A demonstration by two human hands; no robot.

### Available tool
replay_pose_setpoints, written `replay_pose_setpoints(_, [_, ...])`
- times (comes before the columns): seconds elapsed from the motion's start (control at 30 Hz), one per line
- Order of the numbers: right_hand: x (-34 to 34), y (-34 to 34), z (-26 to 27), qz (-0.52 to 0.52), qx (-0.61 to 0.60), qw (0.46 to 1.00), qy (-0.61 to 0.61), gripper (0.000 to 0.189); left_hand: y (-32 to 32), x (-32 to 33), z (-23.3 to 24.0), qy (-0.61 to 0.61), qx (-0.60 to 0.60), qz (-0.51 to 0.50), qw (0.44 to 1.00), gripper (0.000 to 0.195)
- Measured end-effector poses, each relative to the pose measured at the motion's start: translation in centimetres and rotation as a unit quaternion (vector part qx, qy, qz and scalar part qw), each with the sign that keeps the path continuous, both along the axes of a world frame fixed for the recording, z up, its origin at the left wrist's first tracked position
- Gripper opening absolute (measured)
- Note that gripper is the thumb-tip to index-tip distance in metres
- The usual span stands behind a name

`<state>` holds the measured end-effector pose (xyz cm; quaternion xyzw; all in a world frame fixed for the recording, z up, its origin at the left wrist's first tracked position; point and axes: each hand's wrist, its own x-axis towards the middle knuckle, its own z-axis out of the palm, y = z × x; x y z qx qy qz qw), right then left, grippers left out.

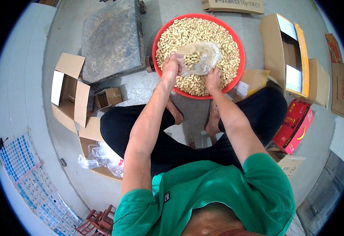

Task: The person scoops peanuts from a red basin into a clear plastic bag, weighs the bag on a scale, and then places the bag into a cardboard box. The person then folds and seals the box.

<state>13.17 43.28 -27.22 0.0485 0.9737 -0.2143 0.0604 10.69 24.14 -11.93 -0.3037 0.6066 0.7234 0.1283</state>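
Note:
In front of my feet stands a wide red plastic basin filled with unshelled peanuts. My left hand grips one side of a clear plastic bag above the heap. Some peanuts show in or through the bag near that hand. My right hand is at the bag's lower right edge, over the peanuts. Its fingertips are partly hidden, so whether it pinches the bag or touches peanuts cannot be told.
A dark, flat low platform on wheels stands left of the basin. Open cardboard boxes lie at left and right. Plastic bags spill from a carton by my left knee. A red box sits at right.

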Motion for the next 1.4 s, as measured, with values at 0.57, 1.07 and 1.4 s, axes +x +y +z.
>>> replay_pose_setpoints(0.57, [-0.9, -0.3, 0.4, -0.12, -0.161, 0.979, 0.02, 0.02, -0.2, 0.2, 0.4, 0.004, 0.004, -0.005, 1.0, 0.042])
replay_pose_setpoints(1.07, [-11.5, 3.2, 10.8, -0.238, -0.508, 0.815, 0.144, 0.019, -0.6, 0.1, 0.3, 0.006, -0.012, 0.007, 1.0, 0.044])
replay_pose_setpoints(1.4, [-8.9, -2.6, 11.0, 0.143, -0.34, 0.921, -0.129, 0.011, 0.0, -0.1, 0.6, 0.011, -0.009, 0.004, 1.0, 0.043])
